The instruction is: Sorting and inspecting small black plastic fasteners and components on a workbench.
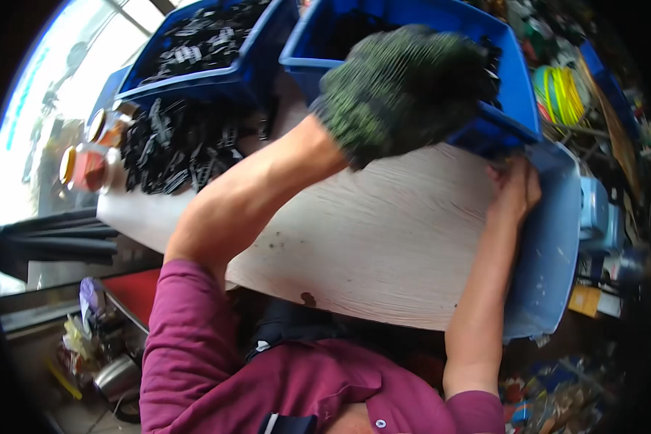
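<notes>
My left hand [405,94], in a dark green and black knit glove, is raised over the near edge of a blue bin [524,79] at the back. Its fingers point down to the right and are blurred and in shadow, so their grip does not show. My bare right hand [515,189] is low at the bin's near right corner, beside the wall of a lighter blue bin [546,253]. Its fingers are bent inward; whatever they hold is hidden. Dark pieces [354,32] lie inside the back bin, partly covered by the glove.
A pale, worn tabletop [369,239] spreads between my arms. At left lies a heap of black plastic pieces [181,148], beside jars [87,168]. Behind it stands another blue bin [188,83] full of such pieces. Yellow-green coils [560,94] sit at far right.
</notes>
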The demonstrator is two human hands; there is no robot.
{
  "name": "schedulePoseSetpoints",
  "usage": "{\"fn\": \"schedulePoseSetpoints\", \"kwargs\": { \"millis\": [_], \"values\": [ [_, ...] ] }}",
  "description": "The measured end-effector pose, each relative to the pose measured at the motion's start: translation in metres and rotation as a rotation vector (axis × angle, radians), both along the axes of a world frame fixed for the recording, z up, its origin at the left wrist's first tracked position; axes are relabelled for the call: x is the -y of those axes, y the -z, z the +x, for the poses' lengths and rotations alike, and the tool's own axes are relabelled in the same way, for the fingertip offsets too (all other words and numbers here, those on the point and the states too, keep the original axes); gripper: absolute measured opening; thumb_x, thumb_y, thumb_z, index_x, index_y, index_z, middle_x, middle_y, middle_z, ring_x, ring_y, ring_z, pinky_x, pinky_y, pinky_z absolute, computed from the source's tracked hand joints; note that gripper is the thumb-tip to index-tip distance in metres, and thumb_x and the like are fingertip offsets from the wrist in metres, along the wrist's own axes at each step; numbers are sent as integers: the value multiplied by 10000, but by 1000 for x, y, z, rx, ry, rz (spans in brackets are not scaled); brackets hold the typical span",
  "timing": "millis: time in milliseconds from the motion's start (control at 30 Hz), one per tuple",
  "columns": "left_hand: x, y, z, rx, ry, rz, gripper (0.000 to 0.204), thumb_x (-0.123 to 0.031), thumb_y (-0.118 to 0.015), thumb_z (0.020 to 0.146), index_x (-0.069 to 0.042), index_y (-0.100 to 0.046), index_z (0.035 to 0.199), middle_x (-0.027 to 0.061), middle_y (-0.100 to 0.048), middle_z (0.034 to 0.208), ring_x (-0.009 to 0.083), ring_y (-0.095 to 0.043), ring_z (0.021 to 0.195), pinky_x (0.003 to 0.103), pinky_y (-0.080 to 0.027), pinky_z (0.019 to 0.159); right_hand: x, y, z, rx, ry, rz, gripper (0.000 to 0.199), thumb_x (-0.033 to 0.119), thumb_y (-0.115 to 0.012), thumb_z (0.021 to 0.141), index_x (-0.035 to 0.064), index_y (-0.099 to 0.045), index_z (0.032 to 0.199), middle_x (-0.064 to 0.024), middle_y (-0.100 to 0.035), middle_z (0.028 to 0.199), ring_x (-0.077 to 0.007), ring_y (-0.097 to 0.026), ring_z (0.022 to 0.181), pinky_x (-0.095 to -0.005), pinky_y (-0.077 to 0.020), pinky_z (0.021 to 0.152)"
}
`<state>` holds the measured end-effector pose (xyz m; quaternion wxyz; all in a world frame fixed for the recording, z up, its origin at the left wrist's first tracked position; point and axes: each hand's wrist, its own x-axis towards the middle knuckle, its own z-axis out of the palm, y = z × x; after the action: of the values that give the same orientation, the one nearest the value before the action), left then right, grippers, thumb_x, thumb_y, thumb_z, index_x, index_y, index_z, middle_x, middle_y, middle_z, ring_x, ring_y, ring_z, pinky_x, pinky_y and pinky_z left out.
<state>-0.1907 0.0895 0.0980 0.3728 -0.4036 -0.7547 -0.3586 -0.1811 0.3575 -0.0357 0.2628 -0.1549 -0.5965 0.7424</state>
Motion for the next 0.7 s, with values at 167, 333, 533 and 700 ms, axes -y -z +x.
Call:
{"fn": "schedulePoseSetpoints", "kwargs": {
  "millis": [167, 333, 533, 700],
  "values": [
    [-13, 55, 40, 105, -115, -151, 375, -144, -780, 786, -102, -663, 1140, 117, -684, 956, 296, -682, 856, 389, -569, 672, 12, -21, 5, 140, 76, 81, 181, 169, -694, 888, 7, -616, 871, -3, -461, 543, -109, -468, 452, -347, -583, 584],
    [-15, 78, 51, 357, -204, -500, 300, -171, -690, 840, -166, -674, 1139, 103, -633, 959, 320, -642, 916, 421, -560, 695, 20, -32, 9, 127, 73, 36, 200, 184, -700, 881, 7, -608, 868, 26, -395, 515, -82, -424, 443, -350, -582, 599],
    [-16, 74, 50, 227, -170, -439, 361, -151, -712, 808, -141, -651, 1164, 95, -659, 1139, 334, -626, 1011, 457, -543, 811, 18, -27, 7, 120, 87, 31, 193, 186, -692, 883, 15, -602, 875, 12, -415, 525, -104, -462, 454, -353, -588, 605],
    [-2, 65, 47, 325, -38, -404, 443, -110, -748, 775, -72, -615, 1196, 144, -652, 1201, 348, -620, 1057, 446, -537, 856, 16, -27, 7, 122, 59, 24, 196, 187, -696, 881, 17, -599, 869, 9, -414, 526, -109, -467, 454, -352, -591, 601]
  ]
}}
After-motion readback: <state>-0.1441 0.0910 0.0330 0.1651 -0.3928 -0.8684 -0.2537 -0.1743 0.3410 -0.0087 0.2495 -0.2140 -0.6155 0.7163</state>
